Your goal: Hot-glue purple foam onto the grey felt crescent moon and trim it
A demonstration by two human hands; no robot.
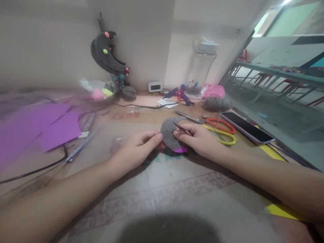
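Note:
Both my hands meet at the middle of the table on a curved shape wrapped in grey yarn (169, 132) with a purple tip showing at its lower end. My left hand (138, 148) pinches its left edge with closed fingers. My right hand (199, 138) grips its right side and also holds a thin dark tool (182, 129), perhaps tweezers, against the yarn. A strand of grey yarn runs up from my right hand toward a loose yarn ball (216, 103).
Orange and yellow scissors (217, 130) and a phone (246, 127) lie right of my hands. A blue glue gun (178, 93), small clock (155, 86), water bottle (202, 64) and a dark crescent craft (107, 54) stand at the back. Purple sheets (54, 126), pens and a black cable lie left.

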